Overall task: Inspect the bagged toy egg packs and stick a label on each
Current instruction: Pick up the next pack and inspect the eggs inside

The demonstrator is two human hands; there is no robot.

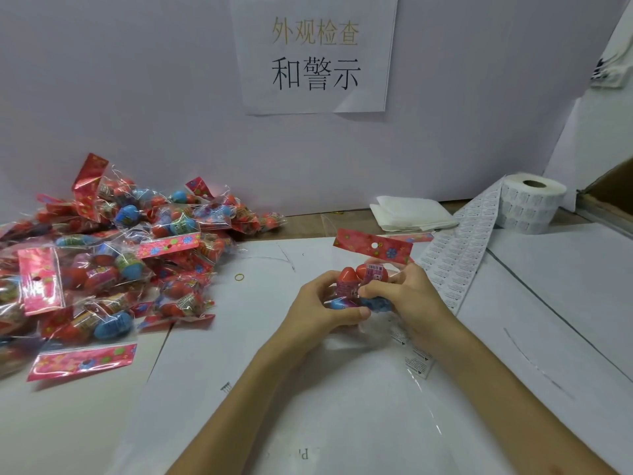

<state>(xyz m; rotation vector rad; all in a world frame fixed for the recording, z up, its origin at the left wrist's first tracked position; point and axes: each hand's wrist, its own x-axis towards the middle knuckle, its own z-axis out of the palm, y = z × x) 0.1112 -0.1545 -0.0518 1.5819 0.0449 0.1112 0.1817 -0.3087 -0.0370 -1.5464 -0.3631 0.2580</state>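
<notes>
One clear bag of red and blue toy eggs (356,286), topped by a red flowered header card, is held upright over the middle of the table. My left hand (318,310) grips its left side and my right hand (407,299) grips its right side, fingers wrapped around the eggs. A big pile of similar egg packs (102,262) lies at the left. A roll of white labels (529,204) stands at the back right, and its label strip (455,265) trails down towards my right hand.
A folded white cloth (411,214) lies behind the held pack. A yellow rubber band (239,277) sits on the white table sheet (342,406). A paper sign (315,53) hangs on the back wall. A cardboard box edge (609,197) shows at the far right.
</notes>
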